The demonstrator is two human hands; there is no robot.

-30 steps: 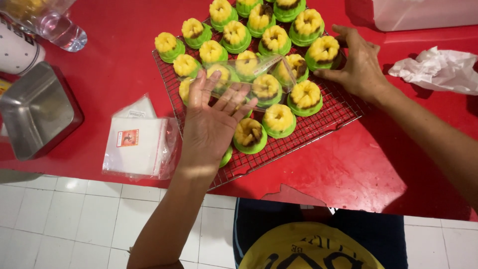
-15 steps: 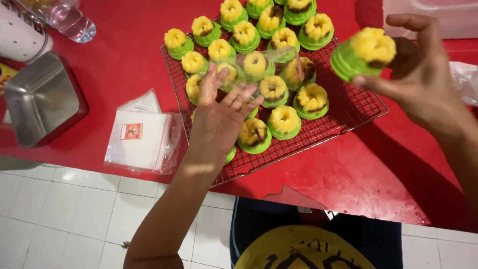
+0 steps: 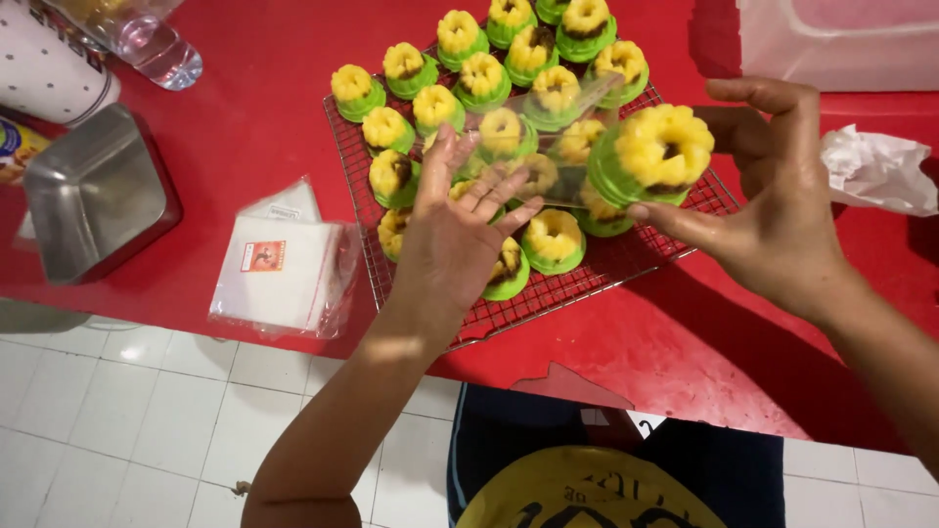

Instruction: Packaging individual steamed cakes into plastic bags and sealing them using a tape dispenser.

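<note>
Progress looks early, judging by how things lie. Nearest, the left hand (image 3: 460, 230) lies over the near part of the wire rack (image 3: 626, 264), its fingers spread and pinching the edge of a clear plastic bag (image 3: 548, 127) that seems to hold nothing so far. The right hand (image 3: 773, 205) holds one green-and-yellow cake (image 3: 653, 154) up just beside the bag's right end, fingers gripping its sides. Farther back, about nineteen cakes (image 3: 460, 37) sit unbagged on the rack. Left on the red table (image 3: 254, 108) lie a stack of bags (image 3: 279, 269) and a metal tin (image 3: 93, 196).
</note>
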